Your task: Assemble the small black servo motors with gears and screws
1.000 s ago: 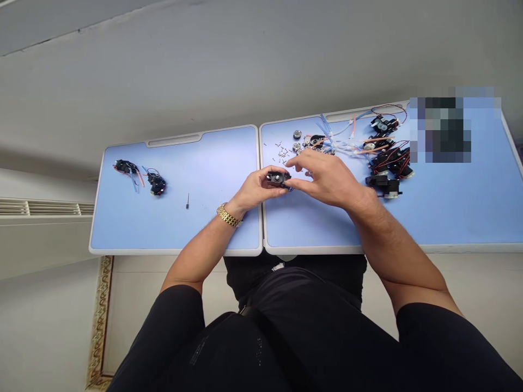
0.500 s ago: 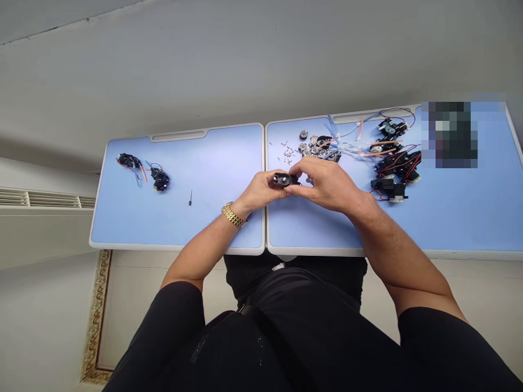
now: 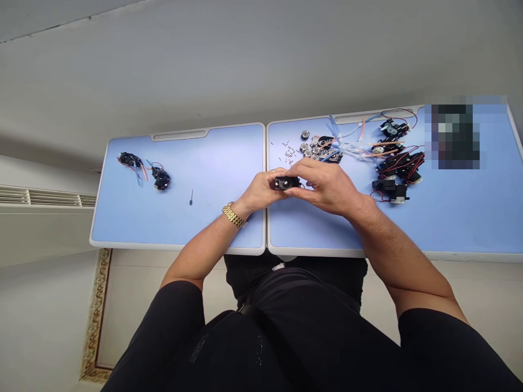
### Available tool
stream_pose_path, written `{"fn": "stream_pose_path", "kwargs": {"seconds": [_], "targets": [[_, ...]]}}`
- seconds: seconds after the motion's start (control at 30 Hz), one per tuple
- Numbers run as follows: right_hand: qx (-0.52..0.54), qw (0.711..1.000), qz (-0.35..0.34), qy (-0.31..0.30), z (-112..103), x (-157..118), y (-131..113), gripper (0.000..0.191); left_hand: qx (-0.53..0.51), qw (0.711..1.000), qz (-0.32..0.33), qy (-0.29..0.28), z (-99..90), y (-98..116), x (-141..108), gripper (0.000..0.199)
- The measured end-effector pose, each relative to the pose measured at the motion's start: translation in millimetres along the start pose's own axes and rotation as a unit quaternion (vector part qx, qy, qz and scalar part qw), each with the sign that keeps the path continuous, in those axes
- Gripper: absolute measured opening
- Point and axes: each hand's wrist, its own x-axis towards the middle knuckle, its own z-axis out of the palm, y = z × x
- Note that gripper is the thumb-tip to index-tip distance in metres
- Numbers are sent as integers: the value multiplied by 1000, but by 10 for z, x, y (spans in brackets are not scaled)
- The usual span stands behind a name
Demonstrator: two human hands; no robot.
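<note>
Between both hands, above the seam of the two blue tables, is a small black motor unit (image 3: 287,183) with a round silvery part on its upper side. My left hand (image 3: 262,191) grips its left end, and a gold watch sits on that wrist. My right hand (image 3: 321,182) pinches the right end between thumb and fingers. Just beyond the hands lie loose small screws (image 3: 289,152) and a cluster of round metal parts (image 3: 314,148). Part of the unit is covered by my fingers.
Several black wired units (image 3: 396,158) are piled on the right, beside blue and orange tubes (image 3: 351,144). Two similar units (image 3: 159,177) lie on the left table (image 3: 220,169), with a small screwdriver (image 3: 191,197) near them. A blurred patch (image 3: 453,136) hides something at far right.
The black motor unit has turned slightly in my hands, so its upper side shows differently. Both hands keep their hold in nearly the same place.
</note>
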Motion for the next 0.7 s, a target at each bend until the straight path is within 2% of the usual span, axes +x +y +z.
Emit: {"fn": "stream_pose_path", "kwargs": {"seconds": [0.27, 0.47, 0.7], "targets": [[5, 1000, -5, 13, -9, -14, 13, 21, 13, 999, 36, 7, 6, -25, 0, 35], [-10, 1000, 18, 18, -23, -24, 62, 26, 60, 997, 10, 40, 68, -34, -26, 28], [-11, 999, 16, 49, -36, -32, 70, 29, 100, 994, 24, 38, 79, -25, -40, 22]]}}
